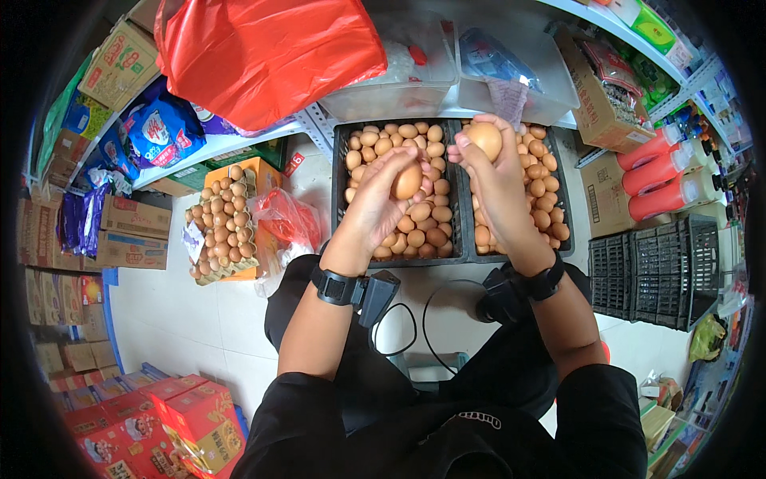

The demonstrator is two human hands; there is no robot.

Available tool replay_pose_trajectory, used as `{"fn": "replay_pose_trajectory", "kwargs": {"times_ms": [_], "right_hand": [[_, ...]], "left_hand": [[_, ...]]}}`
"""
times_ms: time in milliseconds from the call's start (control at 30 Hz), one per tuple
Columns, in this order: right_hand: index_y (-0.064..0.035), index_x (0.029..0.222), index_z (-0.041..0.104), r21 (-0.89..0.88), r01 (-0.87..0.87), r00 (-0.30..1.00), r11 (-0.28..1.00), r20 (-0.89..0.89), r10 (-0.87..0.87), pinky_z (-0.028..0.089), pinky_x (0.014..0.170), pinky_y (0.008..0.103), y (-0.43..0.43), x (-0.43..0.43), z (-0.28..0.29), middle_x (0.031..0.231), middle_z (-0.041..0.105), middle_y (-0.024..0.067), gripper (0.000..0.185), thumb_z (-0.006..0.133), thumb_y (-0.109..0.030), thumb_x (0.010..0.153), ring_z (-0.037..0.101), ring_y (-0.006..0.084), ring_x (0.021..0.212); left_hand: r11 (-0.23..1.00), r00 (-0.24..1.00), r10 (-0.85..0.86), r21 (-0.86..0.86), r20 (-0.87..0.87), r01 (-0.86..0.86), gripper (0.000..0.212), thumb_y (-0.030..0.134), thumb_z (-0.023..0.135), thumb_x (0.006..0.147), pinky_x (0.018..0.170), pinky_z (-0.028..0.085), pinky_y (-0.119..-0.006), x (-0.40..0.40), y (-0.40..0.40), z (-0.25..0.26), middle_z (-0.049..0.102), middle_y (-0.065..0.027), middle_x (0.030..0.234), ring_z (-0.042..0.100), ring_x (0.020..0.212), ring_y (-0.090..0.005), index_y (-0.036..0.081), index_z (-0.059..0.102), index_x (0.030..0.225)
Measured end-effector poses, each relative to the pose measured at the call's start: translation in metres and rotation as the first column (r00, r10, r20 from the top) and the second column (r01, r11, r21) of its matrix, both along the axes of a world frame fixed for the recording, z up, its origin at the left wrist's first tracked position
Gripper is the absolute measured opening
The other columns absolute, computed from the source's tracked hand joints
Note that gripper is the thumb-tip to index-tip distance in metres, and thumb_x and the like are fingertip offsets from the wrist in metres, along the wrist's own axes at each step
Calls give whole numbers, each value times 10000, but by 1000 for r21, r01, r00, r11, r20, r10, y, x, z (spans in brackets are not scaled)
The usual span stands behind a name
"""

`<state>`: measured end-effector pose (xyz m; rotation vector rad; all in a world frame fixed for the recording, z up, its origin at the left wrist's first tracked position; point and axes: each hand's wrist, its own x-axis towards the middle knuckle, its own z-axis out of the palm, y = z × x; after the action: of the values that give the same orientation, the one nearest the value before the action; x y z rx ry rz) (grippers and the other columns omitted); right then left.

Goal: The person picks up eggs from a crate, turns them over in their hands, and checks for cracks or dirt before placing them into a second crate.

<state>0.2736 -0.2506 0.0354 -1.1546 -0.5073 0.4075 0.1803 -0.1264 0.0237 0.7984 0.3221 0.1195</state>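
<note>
My left hand (386, 191) holds a brown egg (407, 181) in its curled fingers, above a black plastic crate (339, 179) full of brown eggs. In my right hand (494, 158) is another brown egg (484, 141), raised over the inner edge of a second black crate (565, 197), also filled with eggs. The two crates stand side by side on the floor in front of me. Both of my hands hide part of the eggs beneath them. Stacked egg trays (224, 224) with more brown eggs rest on an orange box to the left.
A red plastic bag (269, 54) hangs at the upper left, near translucent bins (389, 99) on a shelf. Empty-looking black crates (652, 272) stand at the right, below red bottles (655, 173). Red cartons (194, 419) are at the lower left. A clear bag (287, 221) lies by the egg trays.
</note>
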Motion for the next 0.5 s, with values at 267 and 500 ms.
{"fn": "replay_pose_trajectory", "kwargs": {"times_ms": [267,500], "right_hand": [[-68,887,456,68,-118,887,991,-441,136,407,575,203,-11,2,-19,810,519,29,167,591,-44,791,514,88,677],[-73,843,511,-13,-201,783,980,-603,153,359,505,196,-16,2,-27,739,556,36,112,579,-153,807,541,119,618]], "left_hand": [[998,1000,12,63,26,-14,134,60,573,804,549,368,-191,9,5,-22,550,-37,851,534,742,-124,62,526,929],[998,992,49,40,-115,-45,89,130,550,822,470,332,-162,17,11,-28,524,-6,756,496,638,-89,86,539,899]]}}
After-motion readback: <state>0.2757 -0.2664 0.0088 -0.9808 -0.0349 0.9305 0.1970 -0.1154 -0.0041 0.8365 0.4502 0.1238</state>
